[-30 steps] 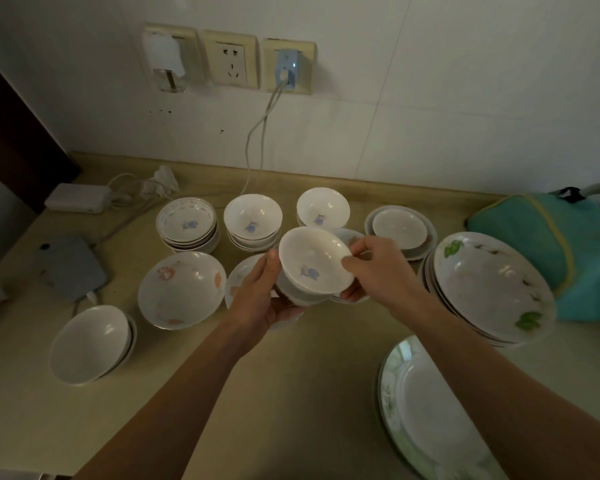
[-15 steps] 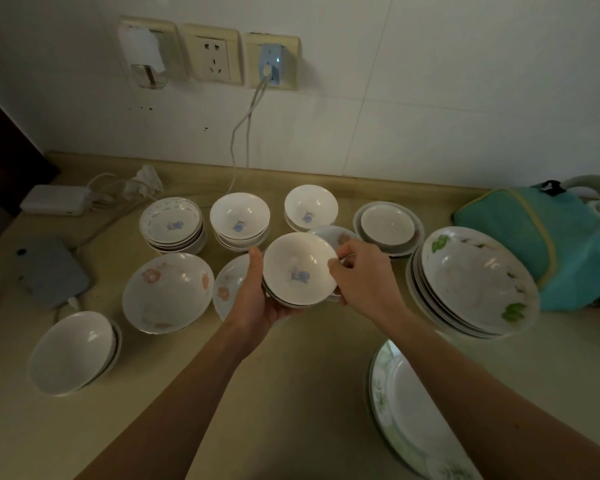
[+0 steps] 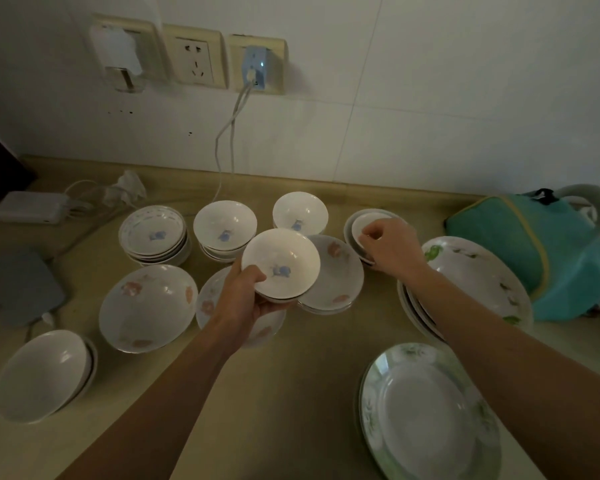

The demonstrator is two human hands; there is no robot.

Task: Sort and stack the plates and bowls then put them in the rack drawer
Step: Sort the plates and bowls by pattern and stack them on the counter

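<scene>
Head view: left hand grips bowl (rim); right hand pinches saucer.

Bare counter lies open at six o'clock; bowl stacks crowd twelve, plates and a bag block three.

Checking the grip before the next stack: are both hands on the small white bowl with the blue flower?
No, only the left hand holds the small white blue-flowered bowl; the right hand reaches the small white dishes behind.
</scene>
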